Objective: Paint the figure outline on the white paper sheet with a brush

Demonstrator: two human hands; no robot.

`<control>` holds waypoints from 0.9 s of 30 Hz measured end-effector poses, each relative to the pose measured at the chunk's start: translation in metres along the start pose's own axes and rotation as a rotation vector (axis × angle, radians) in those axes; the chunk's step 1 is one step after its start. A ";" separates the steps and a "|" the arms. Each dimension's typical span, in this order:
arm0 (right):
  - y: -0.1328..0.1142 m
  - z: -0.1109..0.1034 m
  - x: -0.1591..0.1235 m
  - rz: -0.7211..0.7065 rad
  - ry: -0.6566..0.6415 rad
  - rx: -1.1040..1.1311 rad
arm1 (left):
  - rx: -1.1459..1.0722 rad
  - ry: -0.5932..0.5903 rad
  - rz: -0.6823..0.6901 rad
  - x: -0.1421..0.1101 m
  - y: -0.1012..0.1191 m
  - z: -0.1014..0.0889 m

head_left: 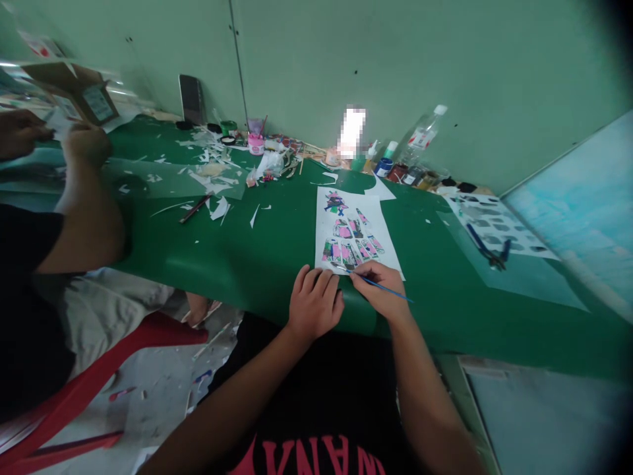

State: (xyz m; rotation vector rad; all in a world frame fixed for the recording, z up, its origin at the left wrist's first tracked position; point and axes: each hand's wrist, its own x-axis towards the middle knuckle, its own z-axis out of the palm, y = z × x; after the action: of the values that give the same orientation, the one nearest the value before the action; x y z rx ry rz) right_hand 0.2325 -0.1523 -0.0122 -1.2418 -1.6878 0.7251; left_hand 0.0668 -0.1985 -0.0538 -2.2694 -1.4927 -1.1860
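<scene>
A white sheet of paper (388,227) lies on the green tabletop in front of me, with several painted pieces (349,253) in pink, green and dark colours on it. My right hand (383,290) pinches a thin blue paintbrush (401,296) at the sheet's lower edge. The brush tip points left, low on the sheet beside the bottom row of pieces. My left hand (315,305) rests at the sheet's lower left edge, fingers laid down over the paper and table, holding nothing. Some of the lower edge is hidden under both hands.
Paint jars (383,167), a lit phone (352,132) and a plastic bottle (425,135) line the wall. Pliers (487,249) lie on a clear sheet at right. Paper scraps (217,208) litter the left. A co-worker's hand (86,142) is near a cardboard box (74,92).
</scene>
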 end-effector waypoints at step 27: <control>0.000 -0.001 0.000 -0.010 0.007 0.001 | 0.008 0.006 -0.001 0.000 0.001 0.000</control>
State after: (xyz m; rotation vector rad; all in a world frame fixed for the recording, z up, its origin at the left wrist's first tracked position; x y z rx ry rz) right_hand 0.2335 -0.1524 -0.0115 -1.2324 -1.6868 0.7150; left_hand 0.0677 -0.1988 -0.0533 -2.2583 -1.4941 -1.1833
